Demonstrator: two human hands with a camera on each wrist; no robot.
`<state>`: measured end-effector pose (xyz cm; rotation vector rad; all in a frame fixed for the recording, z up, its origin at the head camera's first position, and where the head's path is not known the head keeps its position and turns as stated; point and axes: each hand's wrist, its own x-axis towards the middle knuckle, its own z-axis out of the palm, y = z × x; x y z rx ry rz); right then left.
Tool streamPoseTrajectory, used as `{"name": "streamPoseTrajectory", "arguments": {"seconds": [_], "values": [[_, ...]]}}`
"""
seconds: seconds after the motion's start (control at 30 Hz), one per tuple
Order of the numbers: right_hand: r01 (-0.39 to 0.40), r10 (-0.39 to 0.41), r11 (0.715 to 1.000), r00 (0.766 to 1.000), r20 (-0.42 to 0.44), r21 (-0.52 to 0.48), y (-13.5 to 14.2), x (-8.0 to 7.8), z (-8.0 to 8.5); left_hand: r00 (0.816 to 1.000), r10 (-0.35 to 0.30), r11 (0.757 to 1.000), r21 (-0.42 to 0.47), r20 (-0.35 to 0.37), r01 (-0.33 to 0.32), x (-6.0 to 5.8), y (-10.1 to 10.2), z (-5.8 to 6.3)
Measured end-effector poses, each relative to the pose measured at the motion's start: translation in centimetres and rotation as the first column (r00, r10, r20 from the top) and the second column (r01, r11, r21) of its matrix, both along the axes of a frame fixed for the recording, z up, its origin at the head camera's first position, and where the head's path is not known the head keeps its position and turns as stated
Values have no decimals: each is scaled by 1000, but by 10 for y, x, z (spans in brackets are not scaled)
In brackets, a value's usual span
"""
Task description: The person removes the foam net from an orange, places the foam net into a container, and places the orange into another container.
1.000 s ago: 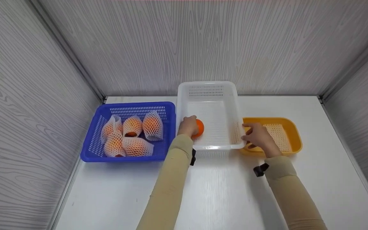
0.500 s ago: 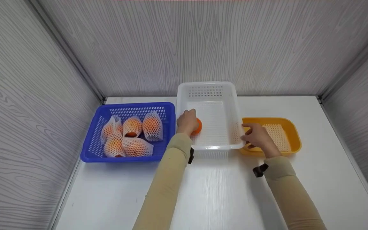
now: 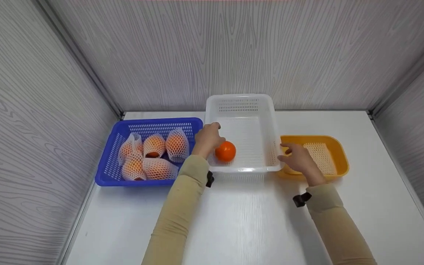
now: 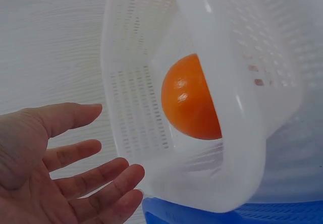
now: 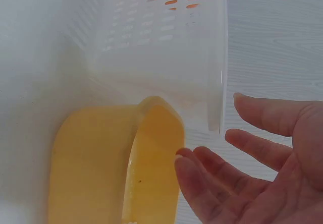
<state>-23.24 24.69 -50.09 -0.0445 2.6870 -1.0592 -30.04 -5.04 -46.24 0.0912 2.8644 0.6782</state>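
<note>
White surface [image 3: 248,217] up front, faintly grained, and right hand [image 3: 297,159] empty, fingers apart, just beside the white basket [image 3: 248,169]. Left hand [image 3: 209,140] holds nothing either, fingers spread near the smooth, round orange [image 3: 225,151] resting in that basket's near-left corner. Handle it gently, I'd say: cup both sides, steady the plastic rim, don't let it roll! Either side, slotted blue basket [image 3: 138,183] with fruit in mesh sleeves [image 3: 177,145], yellow tub [image 3: 340,158] with flat netting [image 3: 320,158]; beyond, wood-grained wall [image 3: 241,55].
</note>
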Motion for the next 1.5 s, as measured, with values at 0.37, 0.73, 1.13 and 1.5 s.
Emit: {"name": "streamPoseTrajectory", "arguments": {"seconds": [0.37,0.73,1.13,1.5], "values": [[-39,35,999,991,-126,-28,-18,14,17,999,27,999,37,-43,-25,26,-33,2],[-99,64,985,970,-235,-143,-50,28,17,989,148,976,166,-27,-142,44,-95,-16],[-233,156,940,943,-295,-248,-90,40,9,972,237,947,224,-1,-231,44,-139,-37],[-328,250,909,922,-294,-255,-122,43,3,969,243,946,214,34,-245,29,-147,-47]]}}
